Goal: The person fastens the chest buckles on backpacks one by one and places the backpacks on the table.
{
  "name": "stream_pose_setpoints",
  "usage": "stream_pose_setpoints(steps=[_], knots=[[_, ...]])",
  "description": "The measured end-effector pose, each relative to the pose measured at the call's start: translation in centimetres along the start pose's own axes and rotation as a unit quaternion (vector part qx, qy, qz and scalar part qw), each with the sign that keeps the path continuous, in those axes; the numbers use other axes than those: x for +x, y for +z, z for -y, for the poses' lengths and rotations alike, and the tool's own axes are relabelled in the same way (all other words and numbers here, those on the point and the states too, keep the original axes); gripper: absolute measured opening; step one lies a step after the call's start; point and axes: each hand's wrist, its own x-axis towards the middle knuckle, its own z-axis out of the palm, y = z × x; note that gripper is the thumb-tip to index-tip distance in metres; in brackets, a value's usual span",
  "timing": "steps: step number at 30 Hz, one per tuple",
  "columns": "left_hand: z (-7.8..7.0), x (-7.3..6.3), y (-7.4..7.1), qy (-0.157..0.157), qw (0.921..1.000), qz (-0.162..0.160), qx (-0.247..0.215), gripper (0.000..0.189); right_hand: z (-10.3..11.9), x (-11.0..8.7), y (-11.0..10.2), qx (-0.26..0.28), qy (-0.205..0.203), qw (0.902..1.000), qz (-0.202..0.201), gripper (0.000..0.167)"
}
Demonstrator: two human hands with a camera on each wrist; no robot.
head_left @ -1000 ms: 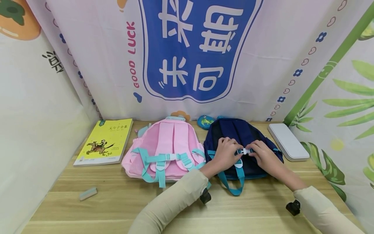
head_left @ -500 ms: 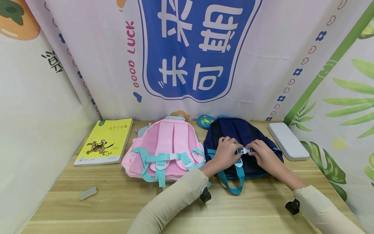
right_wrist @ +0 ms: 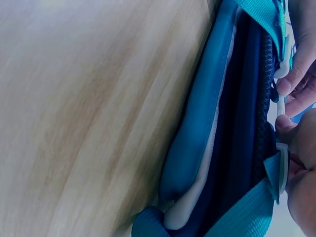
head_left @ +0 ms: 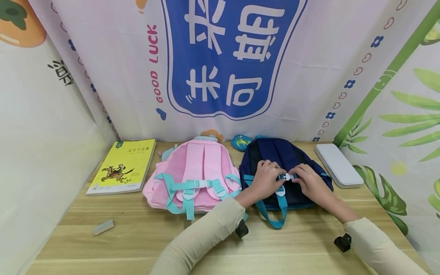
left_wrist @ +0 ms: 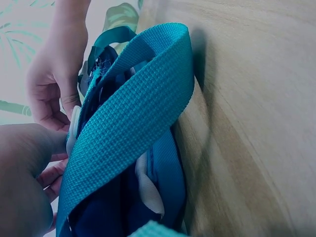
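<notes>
A navy backpack (head_left: 271,149) with teal webbing lies on the table, its shoulder straps facing up. Across the straps is a white plastic buckle (head_left: 288,177). My left hand (head_left: 264,179) pinches the buckle's left end between thumb and fingers, while my right hand (head_left: 311,183) pinches its right end. In the head view the fingertips of both hands nearly meet over it. A loop of teal strap (left_wrist: 128,113) fills the middle of the left wrist view and hides part of the bag. From the right wrist, the bag's lower side (right_wrist: 197,123) shows, with the thumbs close together at the strap hardware.
Left of the navy bag lies a pink backpack (head_left: 196,164) with mint straps and a white buckle. A yellow book (head_left: 123,164) and a small eraser-like block (head_left: 104,227) are farther left. A white case (head_left: 338,166) lies at right, a blue pouch (head_left: 241,142) behind.
Both hands stay at the buckle and keep their pinch, with only very slight finger movement. The bags and other things have not moved.
</notes>
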Motion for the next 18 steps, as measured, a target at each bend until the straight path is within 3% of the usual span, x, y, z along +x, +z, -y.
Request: stream_pose_setpoints(steps=[18], knots=[[0.11, 0.14, 0.07, 0.002, 0.9999, 0.008, -0.012, 0.026, 0.05, 0.06, -0.02, -0.002, 0.002, 1.0000, 0.004, 0.032]])
